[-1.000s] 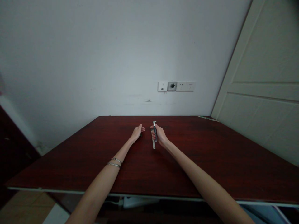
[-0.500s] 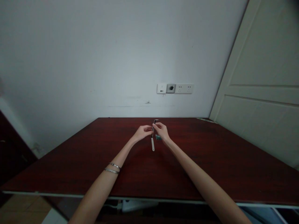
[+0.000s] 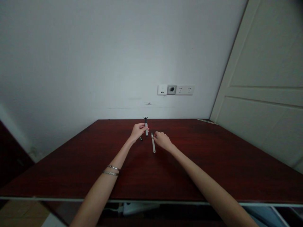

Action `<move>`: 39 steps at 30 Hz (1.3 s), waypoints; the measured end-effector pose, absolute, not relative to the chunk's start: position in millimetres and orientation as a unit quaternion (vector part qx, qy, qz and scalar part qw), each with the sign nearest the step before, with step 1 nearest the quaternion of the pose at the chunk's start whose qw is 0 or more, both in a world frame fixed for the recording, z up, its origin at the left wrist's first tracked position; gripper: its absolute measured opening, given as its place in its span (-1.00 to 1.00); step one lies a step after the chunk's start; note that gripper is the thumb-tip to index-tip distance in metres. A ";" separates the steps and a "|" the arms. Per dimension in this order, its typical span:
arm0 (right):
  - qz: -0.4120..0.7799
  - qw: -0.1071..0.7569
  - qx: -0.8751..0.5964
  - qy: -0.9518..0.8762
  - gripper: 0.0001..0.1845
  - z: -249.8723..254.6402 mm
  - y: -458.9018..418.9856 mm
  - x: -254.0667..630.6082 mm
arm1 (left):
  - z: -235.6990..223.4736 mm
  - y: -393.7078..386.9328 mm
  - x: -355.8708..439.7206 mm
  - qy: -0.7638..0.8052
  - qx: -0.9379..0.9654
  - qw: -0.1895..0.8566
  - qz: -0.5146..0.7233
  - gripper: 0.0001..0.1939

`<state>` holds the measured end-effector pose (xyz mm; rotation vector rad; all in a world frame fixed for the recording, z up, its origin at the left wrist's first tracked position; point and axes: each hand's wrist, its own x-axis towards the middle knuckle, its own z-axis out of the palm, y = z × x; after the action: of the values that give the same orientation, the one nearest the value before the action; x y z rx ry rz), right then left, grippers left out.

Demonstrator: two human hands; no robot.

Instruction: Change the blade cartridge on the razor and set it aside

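"Where's our razor (image 3: 146,130)?"
"In our left hand (image 3: 137,131), fingers clamped on its handle, over the table (image 3: 194,164)."
"And our right hand (image 3: 163,140)?"
"At the strip (image 3: 153,146); we can't tell whether its fingers grip."

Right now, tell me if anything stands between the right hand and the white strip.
Nothing visible does. The right hand is right beside the white strip; contact is unclear. The tool in the left hand is left of the strip, not between.

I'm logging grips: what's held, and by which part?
Left hand: a T-headed tool, by its pale handle. Right hand: at the pale strip, upper end; grip unclear.
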<state>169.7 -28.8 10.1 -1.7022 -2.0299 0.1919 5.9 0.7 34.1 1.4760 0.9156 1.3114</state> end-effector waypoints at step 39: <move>0.065 0.415 -0.360 -0.833 -0.66 55.7 -38.6 256.6 | 32.5 -2.2 -3.8 0.351 0.824 0.148 0.420 -0.87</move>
<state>256.6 -38.6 55.7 -0.9048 -2.0933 0.1621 -3.8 -2.2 32.5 2.3698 1.0084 1.2075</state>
